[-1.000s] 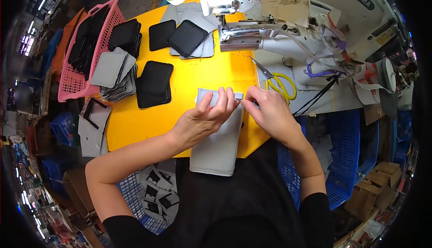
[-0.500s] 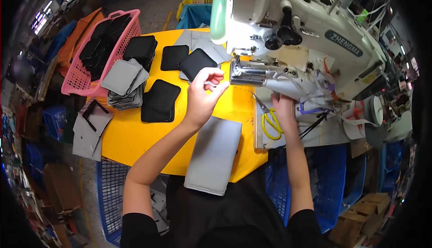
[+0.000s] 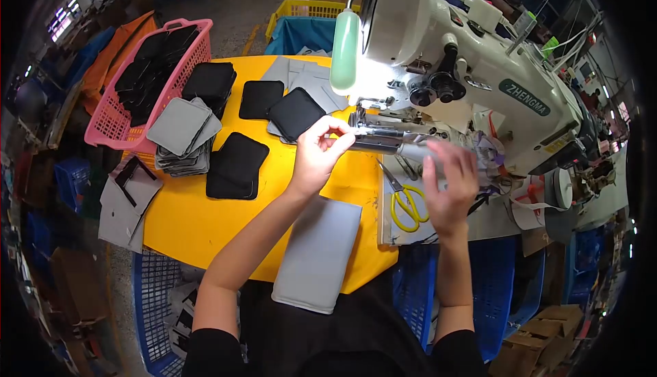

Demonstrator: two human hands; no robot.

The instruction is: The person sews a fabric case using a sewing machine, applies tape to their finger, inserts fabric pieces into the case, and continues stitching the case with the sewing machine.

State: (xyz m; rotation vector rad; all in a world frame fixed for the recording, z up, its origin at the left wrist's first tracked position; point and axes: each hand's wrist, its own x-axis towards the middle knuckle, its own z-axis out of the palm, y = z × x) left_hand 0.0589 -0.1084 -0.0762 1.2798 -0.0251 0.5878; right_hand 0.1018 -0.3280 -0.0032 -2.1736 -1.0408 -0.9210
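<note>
My left hand is at the front end of the sewing machine's narrow metal arm, thumb and fingertips pinched together. Whatever they hold is too small to make out. Slightly blurred, my right hand is raised beside that arm on the right, its fingers extended and thumb apart, with nothing seen in it. Yellow-handled scissors lie on the machine bed just left of my right hand. A grey padded fabric panel rests over the table's front edge, below my left hand.
On the yellow table are black square pads and a stack of grey pads. A pink basket of black pieces stands at the left. The sewing machine and its lamp overhang the right. Blue crates sit below.
My right hand has lifted from beside the scissors and come up toward me, next to the machine arm. My left hand stays by the arm's end, pinching closer to it. The view has shifted slightly.
</note>
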